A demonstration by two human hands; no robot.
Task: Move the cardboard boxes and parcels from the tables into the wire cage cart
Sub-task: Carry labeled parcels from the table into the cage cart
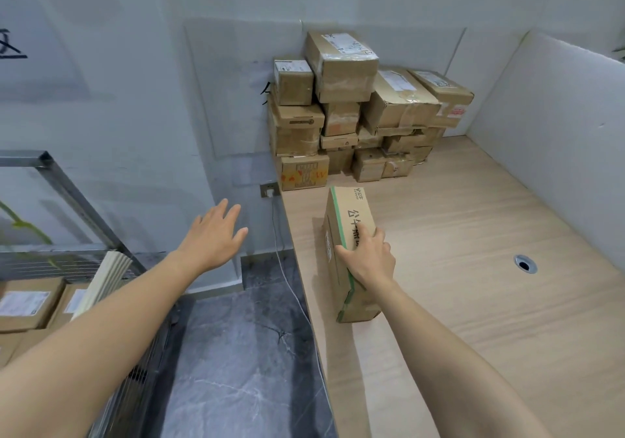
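Right hand (368, 258) is clamped over the top edge of a long cardboard box (348, 207) w/ green tape along its seam, thumb on the near-left side and fingers curled over the printed face. The box sits on the pale wood tabletop (473, 251), close to its left edge, just right of ctr frame, long side running away from the person. Left hand (211, 234) hangs in the air left of ctr, palm down, fingers straight and spread, holding nothing, above the gap btw cart and tabletop. Wire cage cart (67, 194) fills the left side: metal frame bar at mid-left, mesh below it, a few labelled parcels (27, 302) already inside at lower left, plus a pale ribbed thing (105, 278) leaning there, can't tell what it is. Stack of boxes (355, 109), brown, taped, several w/ white labels, is piled in the far corner of the tabletop against the wall, upper ctr. Wall socket (269, 190) sits just left of the stack's base w/ a white cable (287, 282) dropping to the dark marbled floor (243, 353). Round cable hole (525, 264) in the tabletop at right.
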